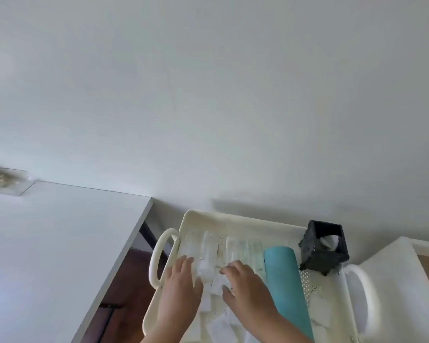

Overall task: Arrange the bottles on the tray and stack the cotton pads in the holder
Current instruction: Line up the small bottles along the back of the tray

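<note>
A cream perforated tray [233,219] with loop handles sits at the bottom of the head view. Inside it lie clear bottles [208,248], a pale green clear bottle [245,248] and a teal bottle [285,285], all on their sides. A black square holder [324,246] with something white inside stands at the tray's far right corner. White cotton pads [319,310] lie loose on the tray floor. My left hand [181,288] rests on the left clear bottles, fingers spread. My right hand [245,290] hovers over the middle, its fingertips at a small white piece [218,283].
A white tabletop [60,243] fills the left, its edge beside the tray's left handle [159,258]. A white wall [208,95] rises behind everything. A clear plastic item [3,181] sits at the far left. A white surface [393,263] lies right of the tray.
</note>
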